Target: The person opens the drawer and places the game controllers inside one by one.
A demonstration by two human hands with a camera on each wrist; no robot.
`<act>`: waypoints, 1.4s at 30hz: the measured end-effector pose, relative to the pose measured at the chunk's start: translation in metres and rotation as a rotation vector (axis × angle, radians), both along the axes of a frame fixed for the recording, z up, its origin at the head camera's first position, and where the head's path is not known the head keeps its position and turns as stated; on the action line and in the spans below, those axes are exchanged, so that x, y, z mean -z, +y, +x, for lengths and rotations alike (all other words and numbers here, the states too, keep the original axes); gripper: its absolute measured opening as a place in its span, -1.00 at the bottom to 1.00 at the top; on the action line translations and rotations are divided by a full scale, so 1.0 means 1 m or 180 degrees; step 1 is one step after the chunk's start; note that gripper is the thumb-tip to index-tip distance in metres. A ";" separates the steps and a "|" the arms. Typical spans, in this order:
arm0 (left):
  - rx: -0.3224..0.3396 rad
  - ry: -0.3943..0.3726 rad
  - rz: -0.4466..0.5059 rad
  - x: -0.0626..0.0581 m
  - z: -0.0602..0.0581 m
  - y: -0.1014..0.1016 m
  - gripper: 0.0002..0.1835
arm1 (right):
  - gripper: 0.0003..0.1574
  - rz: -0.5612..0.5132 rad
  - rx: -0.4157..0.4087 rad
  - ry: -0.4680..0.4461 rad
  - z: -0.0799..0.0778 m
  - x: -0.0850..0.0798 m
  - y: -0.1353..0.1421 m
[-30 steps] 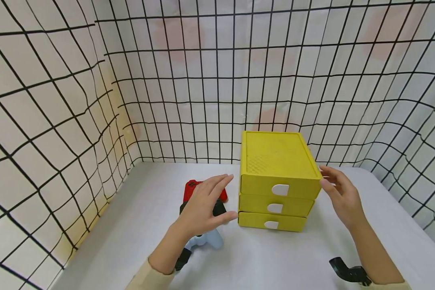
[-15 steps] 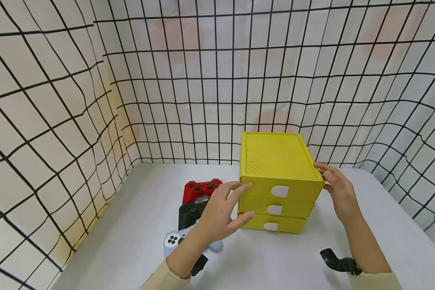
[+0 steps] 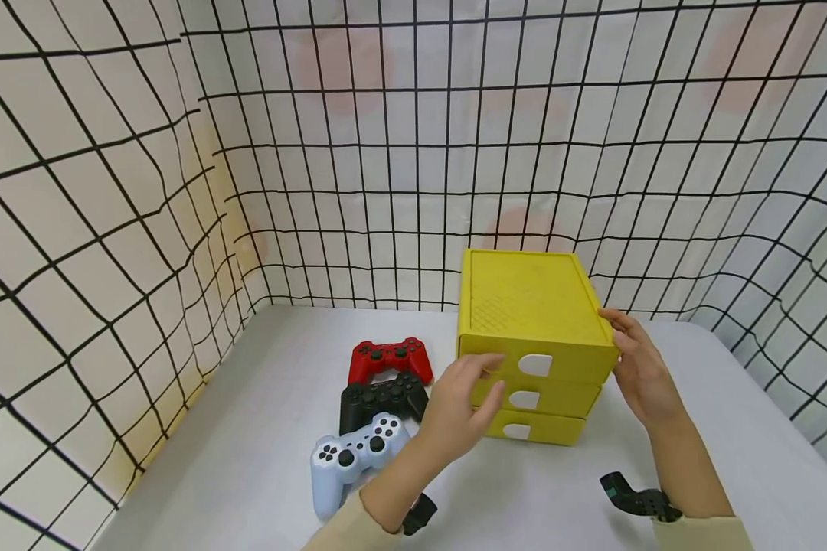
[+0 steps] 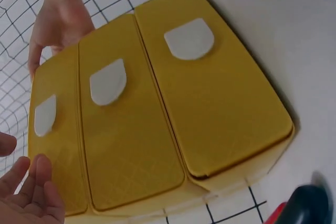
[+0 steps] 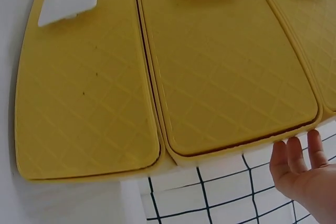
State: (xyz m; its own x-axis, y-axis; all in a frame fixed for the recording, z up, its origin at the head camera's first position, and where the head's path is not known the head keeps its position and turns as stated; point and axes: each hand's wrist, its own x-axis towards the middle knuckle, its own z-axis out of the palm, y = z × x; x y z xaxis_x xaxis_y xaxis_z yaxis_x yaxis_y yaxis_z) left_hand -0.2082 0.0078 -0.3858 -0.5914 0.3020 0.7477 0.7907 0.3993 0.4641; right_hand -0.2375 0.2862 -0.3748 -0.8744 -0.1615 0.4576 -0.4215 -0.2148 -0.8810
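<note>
A yellow three-drawer storage box [image 3: 534,295] stands on the white table, its drawers shut and each bearing a white pull tab [image 3: 535,365]. My left hand [image 3: 452,409] hovers before the left part of its front, fingers loosely bent and holding nothing. In the left wrist view those fingers [image 4: 41,169] are near the top drawer's tab [image 4: 45,115], apart from it. At the box's right side, my right hand [image 3: 642,373] rests its fingers along the upper edge. The right wrist view shows its fingertips [image 5: 296,150] touching the side wall.
Left of the box lie a red game controller [image 3: 389,361], a black one [image 3: 379,399] and a light blue one [image 3: 329,459], close together. Black wire mesh [image 3: 358,191] encloses the white table [image 3: 248,428] at the back and sides.
My left hand has moved right, from over the controllers to the front of the box, uncovering them. The right hand has shifted slightly left, onto the box's right edge.
</note>
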 end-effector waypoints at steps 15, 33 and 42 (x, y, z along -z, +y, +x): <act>0.0071 -0.0279 0.0318 0.003 0.001 0.021 -0.74 | -0.47 -0.0063 0.0095 -0.0130 0.005 0.002 -0.006; -0.0263 -0.0133 0.0409 0.000 -0.005 0.036 -0.76 | -0.48 -0.0122 0.0159 -0.0113 0.007 0.002 -0.008; -0.0607 0.0082 0.0444 -0.001 -0.007 0.044 -0.82 | -0.48 -0.0116 0.0169 -0.0077 0.007 0.003 -0.007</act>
State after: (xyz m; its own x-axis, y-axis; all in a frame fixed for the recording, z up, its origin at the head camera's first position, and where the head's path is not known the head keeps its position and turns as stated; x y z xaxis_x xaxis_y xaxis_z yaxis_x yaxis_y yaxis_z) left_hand -0.2156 0.0520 -0.3850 -0.6080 0.0792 0.7900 0.7194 0.4760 0.5059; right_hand -0.2302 0.2787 -0.3776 -0.8921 -0.0983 0.4411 -0.4118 -0.2250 -0.8831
